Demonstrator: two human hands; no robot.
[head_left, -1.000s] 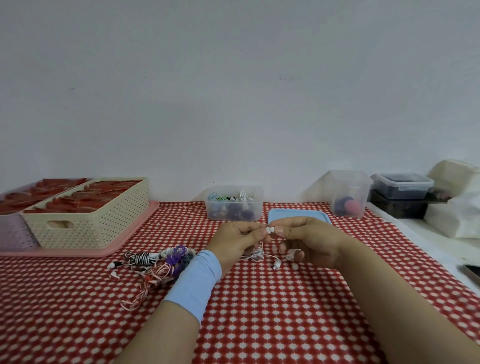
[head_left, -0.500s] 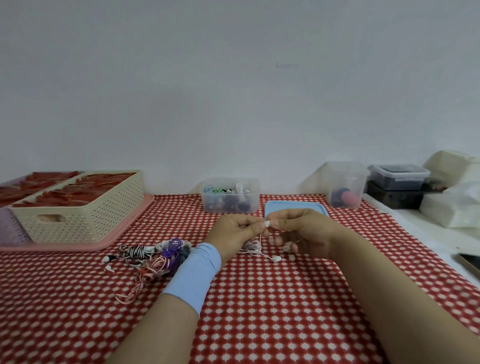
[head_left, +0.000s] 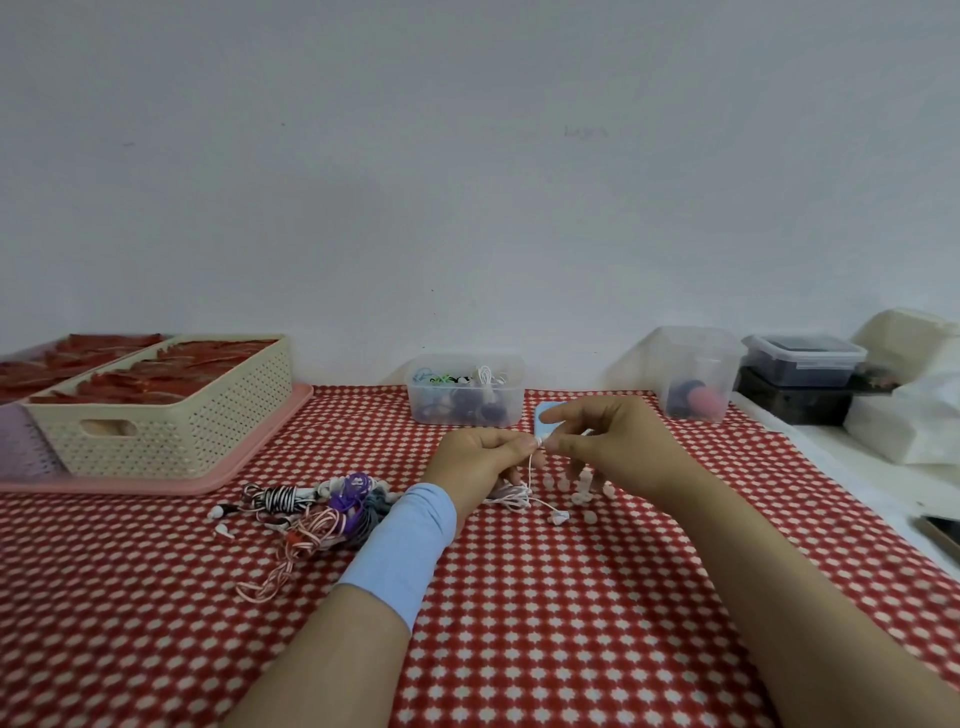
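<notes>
left hand (head_left: 480, 460) pinches a bud (head_left: 540, 441) of the white earphone (head_left: 519, 497) above the table (head_left: 571, 623); right hand (head_left: 613, 447) pinches it from 3 o'clock. hold the bud fixed, turn gently, leave slack in the cord (head_left: 530, 470) hanging toward 6 o'clock.

A white wired earphone set (head_left: 521, 494) with a thin plastic cable. Its small white end is raised above the desk (head_left: 571, 623), pinched between the fingers of the left hand (head_left: 478, 457) and the right hand (head_left: 613, 447). The cable drops straight down to a loose tangle on the cloth. One white earbud (head_left: 560, 517) lies just beside that tangle.
</notes>
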